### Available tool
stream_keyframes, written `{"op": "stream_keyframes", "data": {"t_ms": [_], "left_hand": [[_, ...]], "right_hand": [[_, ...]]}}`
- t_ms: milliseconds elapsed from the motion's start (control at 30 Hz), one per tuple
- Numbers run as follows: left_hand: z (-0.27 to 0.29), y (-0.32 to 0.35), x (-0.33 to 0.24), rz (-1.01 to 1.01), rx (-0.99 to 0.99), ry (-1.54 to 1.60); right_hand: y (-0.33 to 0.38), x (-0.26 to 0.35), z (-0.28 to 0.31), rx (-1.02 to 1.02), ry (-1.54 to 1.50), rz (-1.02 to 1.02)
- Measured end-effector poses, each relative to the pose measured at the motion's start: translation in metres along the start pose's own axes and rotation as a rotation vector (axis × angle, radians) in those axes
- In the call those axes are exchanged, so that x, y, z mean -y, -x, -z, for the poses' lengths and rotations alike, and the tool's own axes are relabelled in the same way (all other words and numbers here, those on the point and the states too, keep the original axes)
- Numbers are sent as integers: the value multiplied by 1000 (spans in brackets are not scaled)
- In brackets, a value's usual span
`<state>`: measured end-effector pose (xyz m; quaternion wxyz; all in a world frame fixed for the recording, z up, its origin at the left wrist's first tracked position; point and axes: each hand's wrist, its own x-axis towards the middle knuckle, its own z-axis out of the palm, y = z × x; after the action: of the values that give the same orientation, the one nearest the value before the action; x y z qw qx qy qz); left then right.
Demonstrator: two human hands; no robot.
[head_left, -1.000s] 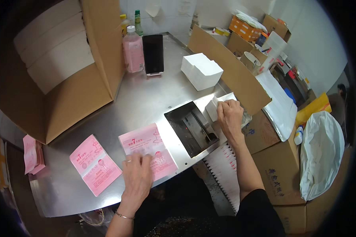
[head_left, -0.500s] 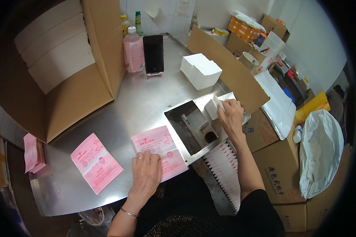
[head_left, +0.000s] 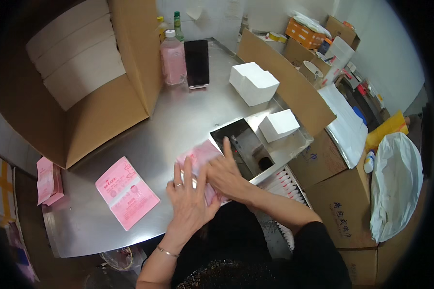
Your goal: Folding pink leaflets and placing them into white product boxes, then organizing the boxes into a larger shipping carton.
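Observation:
At the table's front edge, my two hands meet over a pink printed paper wrapper (head_left: 197, 153), now bent up and partly covered. My left hand (head_left: 190, 200), ringed and with a bracelet on its wrist, lies along the wrapper's left side, fingers spread. Crossing in from the right, my right hand (head_left: 225, 177) presses on the wrapper. Its index finger points out over a dark rectangular opening (head_left: 236, 144) with a metal rim; its other fingers bend against the paper and are partly hidden. A small white stack (head_left: 278, 125) of what look like paper tissues sits beyond the opening.
Pink printed sheets (head_left: 127, 195) lie to the left, near a pink packet (head_left: 48, 180). A large carton (head_left: 101, 118) with white stacks stands far left. Behind are a pink bottle (head_left: 172, 58), a phone (head_left: 197, 65) and a white stack (head_left: 254, 83). Cartons (head_left: 345, 204) line the right.
My right hand has left the small white stack and come left onto the pink wrapper. The wrapper, flat before, is bent up between my hands. The whole view has shifted slightly.

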<state>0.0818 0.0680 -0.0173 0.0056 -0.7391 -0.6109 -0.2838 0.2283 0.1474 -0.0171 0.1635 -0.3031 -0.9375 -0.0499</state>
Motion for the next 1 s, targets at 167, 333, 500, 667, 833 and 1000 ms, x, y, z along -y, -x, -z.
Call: {"op": "stream_keyframes", "data": {"t_ms": [167, 333, 500, 667, 833, 1000], "left_hand": [[-2, -2, 15, 3, -28, -110], [5, 2, 5, 98, 111, -161], [10, -8, -4, 37, 46, -154], [14, -10, -1, -46, 65, -166], [0, -1, 1, -150, 146, -3], [23, -6, 9, -1, 136, 99]], "right_hand": [[15, 3, -6, -226, -295, 72], [30, -91, 54, -447, 452, -485], [56, -144, 38, -348, 309, -605], [57, -146, 40, -398, 206, -599], [51, -115, 35, -545, 161, -303], [65, 36, 18, -179, -177, 270]]}}
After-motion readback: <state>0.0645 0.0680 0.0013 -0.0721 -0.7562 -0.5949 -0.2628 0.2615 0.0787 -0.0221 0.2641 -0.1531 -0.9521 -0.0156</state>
